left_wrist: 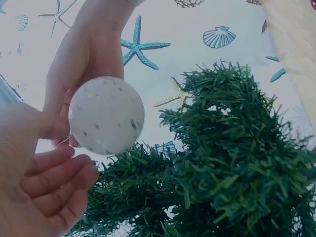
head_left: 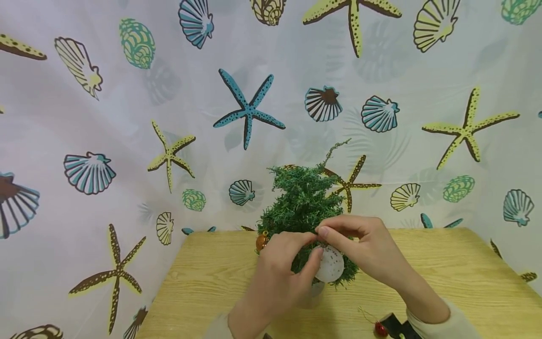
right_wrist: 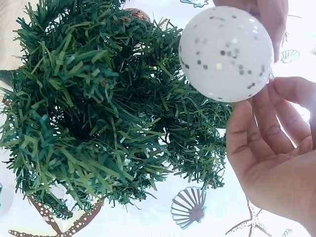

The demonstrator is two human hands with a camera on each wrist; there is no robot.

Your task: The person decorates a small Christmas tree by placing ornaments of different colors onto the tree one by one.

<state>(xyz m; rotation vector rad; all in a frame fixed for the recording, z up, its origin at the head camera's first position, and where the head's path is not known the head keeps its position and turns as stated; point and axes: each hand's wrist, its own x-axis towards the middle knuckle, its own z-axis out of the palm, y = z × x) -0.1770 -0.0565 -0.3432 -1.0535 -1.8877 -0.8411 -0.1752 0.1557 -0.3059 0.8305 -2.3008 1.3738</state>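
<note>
A white speckled Christmas bauble hangs at the front of a small artificial Christmas tree. My right hand pinches the thin hanging thread just above the bauble with thumb and fingertips. From the other side, the thumb and index finger of my left hand grip at the bauble's top, close against the right fingertips. In the left wrist view the bauble partly covers the right hand, and the other left fingers are loosely curled. The right wrist view shows the bauble beside the green branches.
An orange ornament hangs on the tree's left side. A small red bauble with a thread and a black object lie near the right forearm on the wooden table. Behind stands a seashell-print curtain.
</note>
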